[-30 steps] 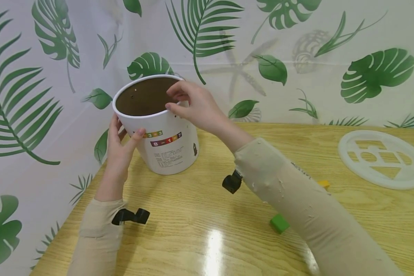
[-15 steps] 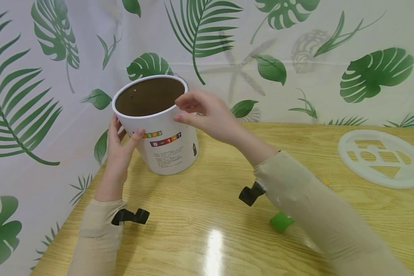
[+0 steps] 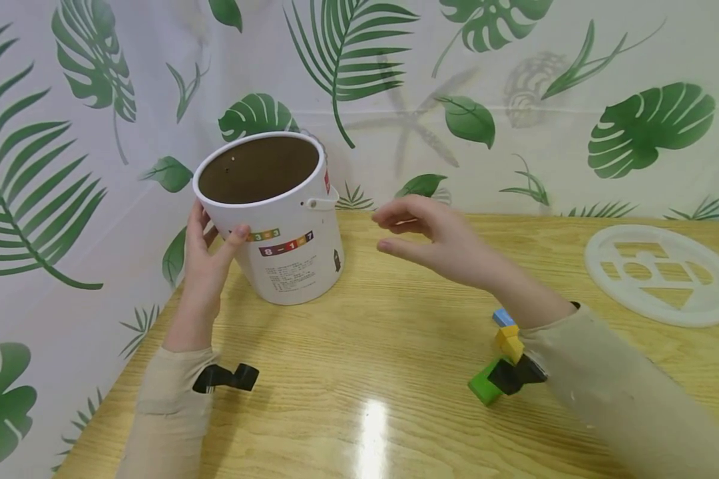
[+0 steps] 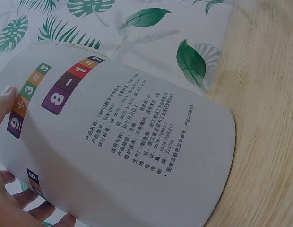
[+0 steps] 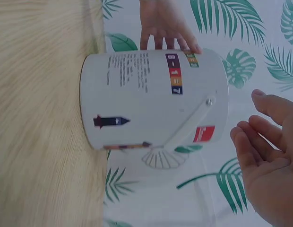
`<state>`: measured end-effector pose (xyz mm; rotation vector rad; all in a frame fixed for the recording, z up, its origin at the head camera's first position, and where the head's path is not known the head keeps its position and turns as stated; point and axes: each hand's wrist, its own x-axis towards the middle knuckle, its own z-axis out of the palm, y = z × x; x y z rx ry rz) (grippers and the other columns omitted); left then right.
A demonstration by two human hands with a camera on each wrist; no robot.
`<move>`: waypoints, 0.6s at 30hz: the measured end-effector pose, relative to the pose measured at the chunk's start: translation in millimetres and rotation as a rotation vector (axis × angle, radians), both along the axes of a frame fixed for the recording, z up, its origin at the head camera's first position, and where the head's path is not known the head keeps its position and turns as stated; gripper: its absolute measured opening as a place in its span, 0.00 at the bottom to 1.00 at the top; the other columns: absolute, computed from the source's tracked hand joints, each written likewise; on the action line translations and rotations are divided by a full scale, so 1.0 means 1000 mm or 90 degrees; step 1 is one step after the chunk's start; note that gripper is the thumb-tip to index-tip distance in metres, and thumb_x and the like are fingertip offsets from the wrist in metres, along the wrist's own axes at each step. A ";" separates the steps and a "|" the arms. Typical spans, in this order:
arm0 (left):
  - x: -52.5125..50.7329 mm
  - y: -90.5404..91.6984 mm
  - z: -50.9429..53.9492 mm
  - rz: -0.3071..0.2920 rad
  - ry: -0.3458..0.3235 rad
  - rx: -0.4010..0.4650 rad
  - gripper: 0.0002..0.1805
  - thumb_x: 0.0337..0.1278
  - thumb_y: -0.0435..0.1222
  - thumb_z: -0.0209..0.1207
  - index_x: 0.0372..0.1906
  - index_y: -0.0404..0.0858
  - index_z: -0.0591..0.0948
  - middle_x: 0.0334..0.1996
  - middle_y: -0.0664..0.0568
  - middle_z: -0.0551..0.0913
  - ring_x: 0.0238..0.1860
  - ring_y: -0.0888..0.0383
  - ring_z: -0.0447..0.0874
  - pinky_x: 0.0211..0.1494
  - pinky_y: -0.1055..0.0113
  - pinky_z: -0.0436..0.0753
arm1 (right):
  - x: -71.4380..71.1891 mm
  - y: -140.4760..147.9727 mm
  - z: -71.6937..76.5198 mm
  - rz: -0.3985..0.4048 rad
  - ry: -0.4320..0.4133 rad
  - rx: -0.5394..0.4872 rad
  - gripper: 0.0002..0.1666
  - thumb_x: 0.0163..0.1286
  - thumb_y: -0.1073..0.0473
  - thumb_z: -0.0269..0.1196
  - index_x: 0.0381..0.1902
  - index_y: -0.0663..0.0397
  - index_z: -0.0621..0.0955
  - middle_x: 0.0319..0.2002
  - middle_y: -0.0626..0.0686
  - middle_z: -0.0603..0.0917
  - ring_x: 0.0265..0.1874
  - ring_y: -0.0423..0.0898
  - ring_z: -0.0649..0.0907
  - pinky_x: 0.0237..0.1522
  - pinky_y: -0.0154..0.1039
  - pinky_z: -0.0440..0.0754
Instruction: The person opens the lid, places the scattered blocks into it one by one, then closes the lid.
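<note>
A white bucket (image 3: 293,276) with printed number strips stands on the wooden table at left centre, its round mouth uncovered. My left hand (image 3: 205,273) grips its left side, thumb on the front and fingers round the back, as the left wrist view also shows. To the bucket's right, my right hand (image 3: 434,243) hovers apart from it with loosely bent fingers and nothing between them. The white handle (image 5: 189,124) hangs against the bucket's side in the right wrist view. Below my right wrist lie a green block (image 3: 484,386), a yellow block (image 3: 508,342) and a blue block (image 3: 503,318).
A white disc (image 3: 716,304) with shaped cut-outs lies flat on the table (image 3: 359,359) at the right. Behind the table and along its left side hangs a leaf-printed cloth (image 3: 383,159). My right sleeve and black wrist mount partly cover the blocks.
My right hand has come away from the bucket's rim and moved right and toward me. The handle and the blue and yellow blocks have come into sight. My left hand has kept its grip.
</note>
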<state>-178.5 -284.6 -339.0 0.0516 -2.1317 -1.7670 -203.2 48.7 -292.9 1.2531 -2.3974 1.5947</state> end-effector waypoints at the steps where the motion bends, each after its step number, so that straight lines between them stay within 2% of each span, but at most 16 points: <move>1: 0.000 0.000 0.000 0.001 -0.001 0.000 0.50 0.55 0.48 0.64 0.76 0.58 0.45 0.73 0.55 0.48 0.71 0.49 0.49 0.69 0.46 0.57 | 0.002 0.007 -0.002 -0.002 -0.003 0.003 0.19 0.63 0.67 0.65 0.52 0.64 0.77 0.49 0.55 0.79 0.50 0.45 0.78 0.55 0.36 0.75; 7: 0.000 0.001 0.000 0.003 -0.003 0.003 0.50 0.55 0.49 0.65 0.75 0.59 0.46 0.73 0.56 0.48 0.71 0.50 0.50 0.69 0.47 0.57 | 0.011 0.047 -0.012 -0.033 -0.011 0.043 0.19 0.66 0.66 0.62 0.55 0.63 0.76 0.53 0.54 0.78 0.52 0.45 0.77 0.55 0.34 0.75; 12: 0.000 0.001 0.000 0.000 0.004 0.001 0.49 0.55 0.48 0.64 0.75 0.59 0.46 0.73 0.56 0.48 0.71 0.49 0.50 0.69 0.46 0.57 | 0.020 0.078 -0.019 -0.071 -0.011 0.109 0.21 0.68 0.61 0.62 0.57 0.58 0.76 0.54 0.52 0.78 0.53 0.41 0.77 0.54 0.30 0.74; 18: -0.001 0.000 -0.001 0.002 0.006 -0.002 0.49 0.56 0.48 0.64 0.75 0.58 0.46 0.73 0.56 0.49 0.71 0.49 0.49 0.69 0.45 0.56 | 0.026 0.107 -0.033 -0.084 0.022 0.169 0.20 0.67 0.61 0.63 0.56 0.55 0.77 0.53 0.52 0.80 0.50 0.35 0.78 0.52 0.24 0.73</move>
